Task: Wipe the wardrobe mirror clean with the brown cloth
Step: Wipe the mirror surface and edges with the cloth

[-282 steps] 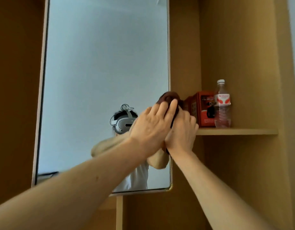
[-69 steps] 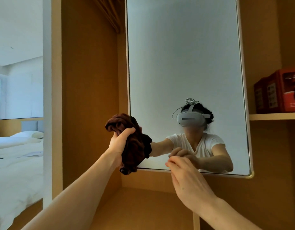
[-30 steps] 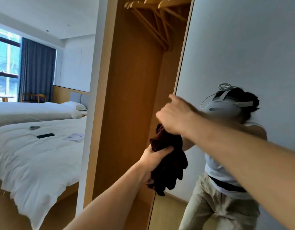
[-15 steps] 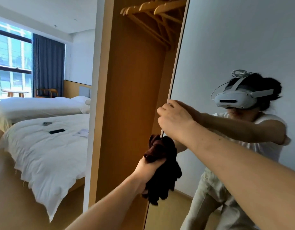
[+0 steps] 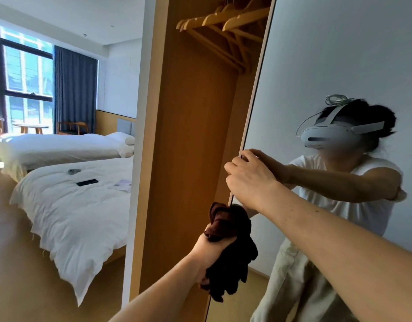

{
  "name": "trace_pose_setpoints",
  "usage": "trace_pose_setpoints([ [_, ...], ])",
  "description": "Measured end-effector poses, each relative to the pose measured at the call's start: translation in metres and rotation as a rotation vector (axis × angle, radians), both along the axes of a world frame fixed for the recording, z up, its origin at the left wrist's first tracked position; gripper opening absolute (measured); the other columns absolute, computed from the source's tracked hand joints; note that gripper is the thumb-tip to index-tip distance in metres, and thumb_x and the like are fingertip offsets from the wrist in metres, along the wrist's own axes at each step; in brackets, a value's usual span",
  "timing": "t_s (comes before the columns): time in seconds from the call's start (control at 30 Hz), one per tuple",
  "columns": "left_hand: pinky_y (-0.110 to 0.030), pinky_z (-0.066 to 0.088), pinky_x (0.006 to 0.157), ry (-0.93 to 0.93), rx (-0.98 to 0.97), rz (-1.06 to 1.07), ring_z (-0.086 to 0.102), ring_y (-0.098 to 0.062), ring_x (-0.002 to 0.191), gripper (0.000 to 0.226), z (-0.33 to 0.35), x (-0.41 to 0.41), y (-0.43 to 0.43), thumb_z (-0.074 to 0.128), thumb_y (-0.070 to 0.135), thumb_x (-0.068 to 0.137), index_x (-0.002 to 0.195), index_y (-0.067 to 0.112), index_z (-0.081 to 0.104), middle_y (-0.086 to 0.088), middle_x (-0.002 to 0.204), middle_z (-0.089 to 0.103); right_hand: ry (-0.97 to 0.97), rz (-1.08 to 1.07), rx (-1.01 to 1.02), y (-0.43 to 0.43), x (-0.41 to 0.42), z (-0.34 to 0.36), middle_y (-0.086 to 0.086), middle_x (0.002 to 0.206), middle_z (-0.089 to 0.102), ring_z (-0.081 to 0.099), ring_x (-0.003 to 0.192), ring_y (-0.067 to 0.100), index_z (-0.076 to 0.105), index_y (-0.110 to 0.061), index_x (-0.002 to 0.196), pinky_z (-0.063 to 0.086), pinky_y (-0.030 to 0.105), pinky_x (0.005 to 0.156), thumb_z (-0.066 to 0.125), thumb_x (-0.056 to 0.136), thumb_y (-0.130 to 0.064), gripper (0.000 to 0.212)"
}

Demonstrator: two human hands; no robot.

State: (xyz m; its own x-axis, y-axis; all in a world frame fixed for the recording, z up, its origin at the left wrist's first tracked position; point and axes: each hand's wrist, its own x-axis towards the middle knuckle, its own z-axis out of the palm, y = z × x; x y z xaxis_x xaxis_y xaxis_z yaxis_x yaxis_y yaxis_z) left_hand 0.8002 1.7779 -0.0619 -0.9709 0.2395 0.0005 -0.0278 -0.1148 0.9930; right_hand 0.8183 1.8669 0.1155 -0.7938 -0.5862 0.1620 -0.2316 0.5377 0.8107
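The wardrobe mirror point(image 5: 328, 66) fills the right half of the view, seen at a steep angle, and shows a person's reflection. My right hand point(image 5: 249, 180) grips the mirror's left edge at about mid height, fingers curled round the frame. Below it my left hand point(image 5: 212, 254) grips the bunched brown cloth point(image 5: 230, 247), which hangs against the mirror's left edge.
An open wardrobe bay point(image 5: 195, 147) lies left of the mirror, with wooden hangers point(image 5: 223, 19) at the top. Further left stand two white beds point(image 5: 68, 205), the nearer one with a phone point(image 5: 87, 182) and papers on it. A window with blue curtains is at the far left.
My right hand stays on the mirror's left edge. My left hand has lowered the cloth slightly along that edge. The view has shifted a little.
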Motion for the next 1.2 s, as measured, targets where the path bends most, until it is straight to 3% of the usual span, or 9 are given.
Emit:
trace_pose_setpoints([
  [0.17, -0.042, 0.054, 0.09, 0.181, 0.068, -0.03, 0.069, -0.019, 0.096, 0.033, 0.074, -0.005, -0.002, 0.069, 0.029, 0.086, 0.116, 0.021, 0.06, -0.004, 0.106, 0.071, -0.094, -0.031, -0.126, -0.007, 0.004, 0.018, 0.005, 0.125, 0.055, 0.046, 0.121, 0.026, 0.04, -0.02, 0.133, 0.015, 0.053, 0.112, 0.049, 0.096, -0.023, 0.038],
  [0.33, -0.034, 0.057, 0.082, 0.316, 0.037, -0.038, 0.069, -0.019, 0.091, 0.022, 0.145, -0.009, -0.001, 0.066, 0.026, 0.088, 0.106, 0.014, 0.066, -0.006, 0.1, 0.071, 0.059, 0.028, -0.077, -0.015, 0.008, 0.077, 0.006, 0.129, 0.051, 0.041, 0.125, 0.026, 0.056, -0.023, 0.121, 0.014, 0.055, 0.112, 0.045, 0.094, -0.03, 0.03],
  [0.4, -0.037, 0.055, 0.084, 0.326, -0.004, -0.011, 0.067, -0.022, 0.097, 0.025, 0.145, -0.011, 0.001, 0.064, 0.023, 0.09, 0.111, 0.01, 0.064, -0.01, 0.103, 0.07, 0.007, 0.089, -0.125, -0.027, 0.007, 0.08, 0.005, 0.129, 0.052, 0.042, 0.124, 0.024, 0.059, -0.023, 0.117, 0.017, 0.053, 0.112, 0.038, 0.095, -0.032, 0.031],
  [0.53, -0.045, 0.052, 0.082, 0.16, -0.169, -0.015, 0.061, -0.031, 0.103, 0.032, 0.137, -0.013, 0.0, 0.05, 0.019, 0.098, 0.127, 0.005, 0.051, -0.011, 0.094, 0.061, -0.238, -0.051, -0.252, -0.045, -0.004, 0.05, 0.005, 0.116, 0.062, 0.052, 0.114, 0.023, 0.063, -0.019, 0.108, 0.02, 0.046, 0.112, 0.023, 0.101, -0.04, 0.046],
  [0.67, -0.04, 0.056, 0.085, 0.12, 0.115, -0.236, 0.066, -0.029, 0.1, 0.038, 0.122, -0.027, -0.028, 0.065, 0.031, 0.088, 0.114, 0.003, 0.061, -0.02, 0.11, 0.066, -0.114, -0.037, -0.226, -0.032, -0.016, 0.042, 0.005, 0.11, 0.065, 0.051, 0.11, 0.022, 0.069, -0.015, 0.099, 0.024, 0.045, 0.106, 0.015, 0.098, -0.051, 0.065],
  [0.8, -0.033, 0.054, 0.077, -0.038, 0.236, -0.372, 0.068, -0.024, 0.091, 0.061, 0.108, -0.027, -0.038, 0.065, 0.062, 0.073, 0.099, 0.008, 0.071, -0.014, 0.096, 0.071, -0.119, -0.038, -0.147, -0.038, -0.019, 0.047, 0.005, 0.11, 0.065, 0.05, 0.112, 0.023, 0.067, -0.019, 0.101, 0.023, 0.049, 0.103, 0.014, 0.091, -0.067, 0.072],
  [0.9, -0.03, 0.054, 0.066, -0.107, 0.335, -0.356, 0.069, -0.021, 0.076, 0.06, 0.103, -0.027, -0.04, 0.075, 0.061, 0.06, 0.086, 0.008, 0.074, -0.012, 0.083, 0.069, -0.139, -0.043, -0.067, -0.04, -0.018, 0.05, 0.005, 0.114, 0.063, 0.049, 0.112, 0.024, 0.067, -0.022, 0.108, 0.024, 0.05, 0.102, 0.013, 0.088, -0.072, 0.076],
  [1.0, -0.031, 0.051, 0.07, -0.168, 0.403, -0.27, 0.064, -0.024, 0.076, 0.045, 0.101, -0.027, -0.042, 0.066, 0.045, 0.069, 0.092, 0.007, 0.068, -0.013, 0.082, 0.066, -0.196, -0.041, 0.054, -0.028, -0.016, 0.052, 0.005, 0.114, 0.057, 0.046, 0.112, 0.025, 0.062, -0.021, 0.11, 0.026, 0.051, 0.1, 0.025, 0.083, -0.075, 0.071],
  [1.2, -0.036, 0.048, 0.084, -0.209, 0.46, -0.186, 0.061, -0.027, 0.092, 0.059, 0.103, -0.021, -0.026, 0.057, 0.057, 0.07, 0.105, 0.01, 0.063, -0.014, 0.093, 0.069, -0.15, -0.02, 0.133, -0.022, -0.013, 0.057, 0.005, 0.12, 0.054, 0.045, 0.118, 0.025, 0.054, -0.02, 0.116, 0.026, 0.054, 0.106, 0.054, 0.078, -0.061, 0.056],
])
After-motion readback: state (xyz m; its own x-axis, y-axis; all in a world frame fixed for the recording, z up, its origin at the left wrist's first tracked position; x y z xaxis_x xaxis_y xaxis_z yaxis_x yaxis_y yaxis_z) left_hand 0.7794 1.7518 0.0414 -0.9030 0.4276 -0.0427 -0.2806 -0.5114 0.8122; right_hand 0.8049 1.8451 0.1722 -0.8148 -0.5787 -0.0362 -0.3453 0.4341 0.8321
